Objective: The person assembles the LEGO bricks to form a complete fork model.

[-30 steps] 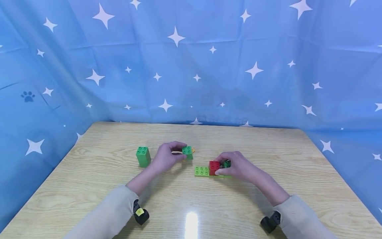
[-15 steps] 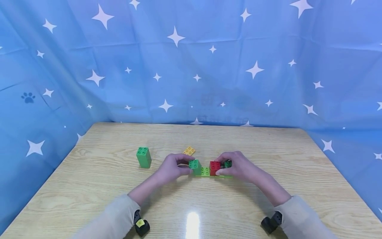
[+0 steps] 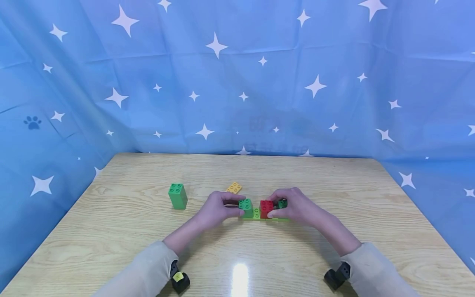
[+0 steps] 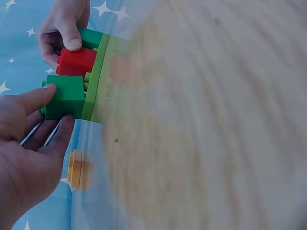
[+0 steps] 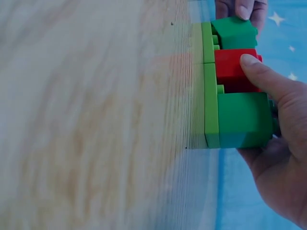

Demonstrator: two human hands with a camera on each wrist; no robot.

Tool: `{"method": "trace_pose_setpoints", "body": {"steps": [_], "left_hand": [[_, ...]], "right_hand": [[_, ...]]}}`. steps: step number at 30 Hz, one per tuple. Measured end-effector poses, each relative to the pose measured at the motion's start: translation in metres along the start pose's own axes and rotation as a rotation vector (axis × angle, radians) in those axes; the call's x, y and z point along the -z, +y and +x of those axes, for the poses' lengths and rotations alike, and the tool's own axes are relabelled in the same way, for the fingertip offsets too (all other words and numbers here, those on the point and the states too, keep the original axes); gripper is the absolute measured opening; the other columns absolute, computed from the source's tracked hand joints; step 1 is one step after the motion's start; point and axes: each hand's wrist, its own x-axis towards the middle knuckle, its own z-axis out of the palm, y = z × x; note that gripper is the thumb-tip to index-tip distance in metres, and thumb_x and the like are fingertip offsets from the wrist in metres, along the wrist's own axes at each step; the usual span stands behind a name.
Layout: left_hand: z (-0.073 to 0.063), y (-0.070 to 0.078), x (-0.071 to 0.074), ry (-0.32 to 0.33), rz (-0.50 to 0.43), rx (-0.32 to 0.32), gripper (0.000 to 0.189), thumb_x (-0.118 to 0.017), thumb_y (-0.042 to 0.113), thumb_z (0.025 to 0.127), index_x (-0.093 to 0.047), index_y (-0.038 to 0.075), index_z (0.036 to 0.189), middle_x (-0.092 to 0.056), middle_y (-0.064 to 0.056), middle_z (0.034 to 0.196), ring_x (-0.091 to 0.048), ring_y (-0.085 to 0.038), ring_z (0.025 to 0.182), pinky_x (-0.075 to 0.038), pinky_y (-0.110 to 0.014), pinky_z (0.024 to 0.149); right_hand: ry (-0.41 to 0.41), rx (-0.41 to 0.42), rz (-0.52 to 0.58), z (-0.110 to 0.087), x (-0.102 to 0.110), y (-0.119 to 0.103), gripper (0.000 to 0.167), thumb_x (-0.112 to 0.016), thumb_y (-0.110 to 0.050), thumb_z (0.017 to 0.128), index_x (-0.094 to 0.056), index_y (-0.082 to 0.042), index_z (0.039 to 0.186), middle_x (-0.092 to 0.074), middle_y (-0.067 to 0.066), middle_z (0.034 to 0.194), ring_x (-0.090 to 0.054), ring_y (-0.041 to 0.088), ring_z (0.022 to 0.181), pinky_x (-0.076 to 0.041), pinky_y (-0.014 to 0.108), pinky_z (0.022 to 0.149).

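My left hand [image 3: 219, 210] pinches a green toy brick [image 3: 246, 208] at the left end of a light green studded base [image 3: 256, 213]. In the right wrist view this brick [image 5: 235, 32] leans slightly over the studs. My right hand [image 3: 295, 206] grips a red brick [image 3: 266, 209] seated mid-base, its thumb on the red face. Beside the red one, another green brick [image 5: 244, 120] stands on the base's right end, partly hidden by the right hand in the head view. A seam crosses the base in the right wrist view.
A tall green brick stack [image 3: 178, 196] stands upright to the left on the wooden table [image 3: 208, 255]. Behind the left hand lies a flat yellow-orange studded piece [image 3: 234, 187]. A blue star-patterned curtain [image 3: 237, 82] hangs beyond the table's back edge.
My left hand has brought its green brick right and nearer to me, from beside the yellow-orange piece onto the base's left end. The right hand keeps its grip on the red brick.
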Motion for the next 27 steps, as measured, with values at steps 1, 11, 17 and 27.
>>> {"method": "trace_pose_setpoints", "body": {"steps": [1, 11, 17, 27], "left_hand": [[0.0003, 0.0007, 0.0, 0.0, -0.002, 0.007, 0.039, -0.078, 0.006, 0.09, -0.07, -0.001, 0.127, -0.071, -0.014, 0.122, -0.067, -0.028, 0.114, -0.058, -0.031, 0.088], [0.0004, 0.0023, 0.0001, -0.007, -0.036, 0.058, 0.038, -0.079, 0.005, 0.089, -0.071, 0.0, 0.127, -0.072, -0.013, 0.122, -0.068, -0.026, 0.113, -0.058, -0.031, 0.086], [0.003, -0.0001, -0.0001, -0.003, -0.013, 0.054, 0.038, -0.08, 0.007, 0.089, -0.072, 0.001, 0.125, -0.072, -0.012, 0.121, -0.068, -0.025, 0.112, -0.058, -0.03, 0.085], [0.0077, 0.0011, 0.0051, -0.016, 0.054, 0.065, 0.036, -0.083, 0.008, 0.086, -0.076, 0.007, 0.121, -0.075, -0.004, 0.11, -0.07, -0.015, 0.097, -0.058, -0.027, 0.075]], "right_hand": [[0.0, 0.0, 0.0, -0.0001, 0.0002, 0.0, 0.028, -0.085, -0.023, 0.087, -0.075, -0.009, 0.11, -0.07, -0.009, 0.093, -0.062, 0.01, 0.084, -0.053, 0.031, 0.076], [-0.004, -0.006, 0.003, -0.0007, 0.0007, 0.0004, 0.028, -0.085, -0.023, 0.086, -0.075, -0.01, 0.11, -0.069, -0.008, 0.093, -0.061, 0.011, 0.084, -0.053, 0.031, 0.074], [-0.005, -0.006, 0.002, -0.0011, 0.0011, -0.0004, 0.028, -0.085, -0.022, 0.087, -0.075, -0.01, 0.109, -0.07, -0.008, 0.093, -0.062, 0.01, 0.084, -0.053, 0.031, 0.075], [-0.011, -0.015, 0.012, 0.0008, 0.0015, -0.0007, 0.029, -0.085, -0.023, 0.086, -0.076, -0.01, 0.11, -0.07, -0.008, 0.093, -0.061, 0.011, 0.084, -0.053, 0.031, 0.074]]}}
